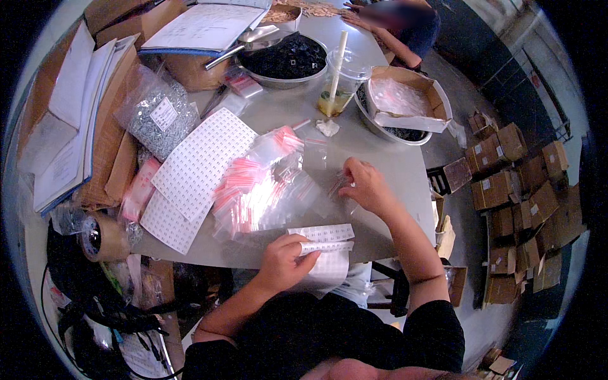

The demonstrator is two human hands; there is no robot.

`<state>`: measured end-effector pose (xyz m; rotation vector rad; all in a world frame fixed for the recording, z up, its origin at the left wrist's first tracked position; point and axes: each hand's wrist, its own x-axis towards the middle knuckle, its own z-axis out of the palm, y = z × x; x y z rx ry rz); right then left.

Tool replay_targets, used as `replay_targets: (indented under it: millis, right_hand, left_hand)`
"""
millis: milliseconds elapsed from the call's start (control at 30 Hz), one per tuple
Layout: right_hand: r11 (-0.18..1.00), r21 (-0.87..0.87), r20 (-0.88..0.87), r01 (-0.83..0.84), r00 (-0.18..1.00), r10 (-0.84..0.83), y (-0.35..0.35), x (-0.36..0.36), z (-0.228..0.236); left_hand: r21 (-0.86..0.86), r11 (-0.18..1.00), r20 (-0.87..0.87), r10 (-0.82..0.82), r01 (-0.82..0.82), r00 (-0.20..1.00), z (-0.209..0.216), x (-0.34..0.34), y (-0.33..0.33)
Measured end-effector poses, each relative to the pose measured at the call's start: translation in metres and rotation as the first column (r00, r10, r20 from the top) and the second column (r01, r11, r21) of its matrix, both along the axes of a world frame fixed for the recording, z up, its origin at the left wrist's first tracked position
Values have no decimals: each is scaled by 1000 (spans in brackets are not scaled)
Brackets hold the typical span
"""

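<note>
The left hand (282, 259) is pinching a white label strip (323, 235) at the near edge of the grey worktop (380, 158), fingers closed on it, its long axis running left to right toward the right hand (366, 185). That hand, farther and to the right, is gripping a small clear zip bag (339, 187). A glossy heap of red-striped bags (266, 183) is lying just left, beside perforated white label sheets (196, 168).
</note>
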<state>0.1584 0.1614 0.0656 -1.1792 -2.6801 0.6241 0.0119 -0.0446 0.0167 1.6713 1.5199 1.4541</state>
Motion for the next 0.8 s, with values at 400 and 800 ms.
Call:
replay_targets:
  millis: [400,800]
  right_hand:
    - [974,37,-3,-224,975,224,11,-19,-30]
    - [640,-730,-470,-241,857,-213,-56,52,-8]
  left_hand:
    - [25,999,0,-43,43,999,3,-1,2]
    - [61,992,113,-112,106,987,5,-4,-2]
